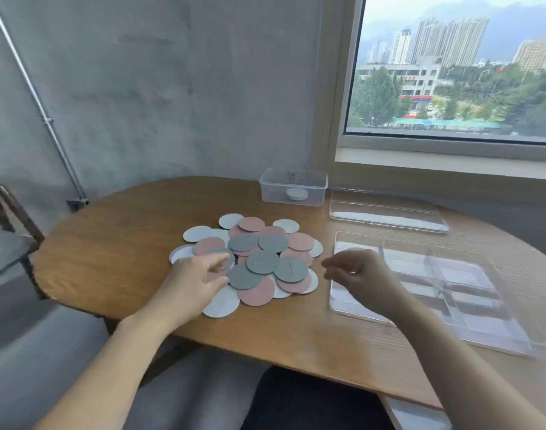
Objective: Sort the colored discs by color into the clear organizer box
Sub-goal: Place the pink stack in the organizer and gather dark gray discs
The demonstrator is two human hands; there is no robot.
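Observation:
A loose heap of pink, grey and white discs (259, 259) lies in the middle of the round wooden table (116, 243). My left hand (194, 280) lies on the heap's near left side, fingers spread over the discs and gripping none that I can see. My right hand (355, 274) hovers between the heap and the clear organizer box (445, 293), fingers loosely curled and blurred; nothing shows in it. The box has clear dividers, and its compartments look bare.
A clear lid (386, 212) lies flat behind the organizer. A small clear tub (293, 186) with a white disc inside stands at the table's far edge by the wall. A window fills the right wall. A dark chair frame (7, 209) stands at the left.

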